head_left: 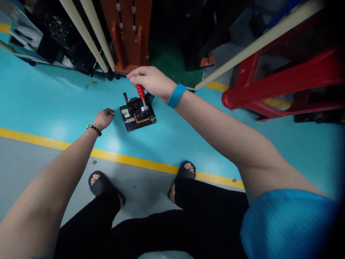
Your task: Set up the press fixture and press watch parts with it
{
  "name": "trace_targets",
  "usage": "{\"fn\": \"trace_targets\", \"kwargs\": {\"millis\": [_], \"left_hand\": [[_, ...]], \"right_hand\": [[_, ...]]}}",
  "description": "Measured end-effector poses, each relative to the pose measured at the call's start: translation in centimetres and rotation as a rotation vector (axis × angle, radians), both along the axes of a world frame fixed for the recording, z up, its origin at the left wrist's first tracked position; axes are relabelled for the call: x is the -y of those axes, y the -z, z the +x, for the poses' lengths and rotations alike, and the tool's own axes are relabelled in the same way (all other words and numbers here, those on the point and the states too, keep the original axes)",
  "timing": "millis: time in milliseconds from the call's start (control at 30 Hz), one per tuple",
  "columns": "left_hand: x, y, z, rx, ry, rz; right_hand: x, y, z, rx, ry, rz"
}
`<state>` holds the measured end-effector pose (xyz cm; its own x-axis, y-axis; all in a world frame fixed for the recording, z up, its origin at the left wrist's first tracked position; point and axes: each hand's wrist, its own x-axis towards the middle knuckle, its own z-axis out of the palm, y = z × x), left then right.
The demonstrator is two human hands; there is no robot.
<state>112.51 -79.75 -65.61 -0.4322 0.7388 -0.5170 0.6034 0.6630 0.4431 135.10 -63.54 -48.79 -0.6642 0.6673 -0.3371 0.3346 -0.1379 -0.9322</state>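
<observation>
A black flat device (132, 124) with a green-and-white label and an orange-brown strip lies on the turquoise floor. Above it, my right hand (148, 79) is closed around the top of a red-handled tool (140, 92), whose metal shaft reaches down to a round silver part (144, 108) on the device. Just left of the device, my left hand (104, 118) hovers without touching it; its fingers are slightly curled and apart, with nothing in them.
An orange-brown upright frame (129, 36) stands behind the device, beside pale poles (94, 36). Red plastic legs (280, 84) stand at the right. Dark equipment (61, 28) fills the upper left. A yellow line (134, 162) crosses the floor near my sandalled feet.
</observation>
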Motion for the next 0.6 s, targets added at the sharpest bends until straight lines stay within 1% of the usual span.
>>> {"fn": "trace_targets", "kwargs": {"millis": [33,67,100,200,300,400,467,600], "left_hand": [[0.0,0.0,0.3,-0.012,0.030,-0.008],[-0.1,0.0,0.7,-0.024,0.060,-0.018],[-0.1,-0.1,1.0,-0.035,0.090,-0.030],[0.0,-0.1,1.9,-0.054,0.164,-0.077],[0.2,0.0,2.6,-0.033,0.210,-0.134],[0.1,0.2,3.3,-0.003,0.222,-0.179],[0.0,0.4,3.9,0.008,0.223,-0.197],[-0.3,0.9,5.1,0.046,0.252,-0.193]], "right_hand": [[-0.6,0.1,0.0,0.010,-0.025,0.161],[-1.1,0.2,-0.1,0.024,-0.043,0.289],[-1.5,0.3,-0.1,0.040,-0.054,0.367],[-1.8,0.6,-0.2,0.137,-0.139,0.490],[-1.4,1.3,-0.2,0.225,-0.300,0.515],[-1.0,2.5,-0.2,0.333,-0.444,0.550],[-1.0,3.3,-0.3,0.366,-0.481,0.597],[-1.3,4.3,-0.4,0.331,-0.481,0.614]]}}
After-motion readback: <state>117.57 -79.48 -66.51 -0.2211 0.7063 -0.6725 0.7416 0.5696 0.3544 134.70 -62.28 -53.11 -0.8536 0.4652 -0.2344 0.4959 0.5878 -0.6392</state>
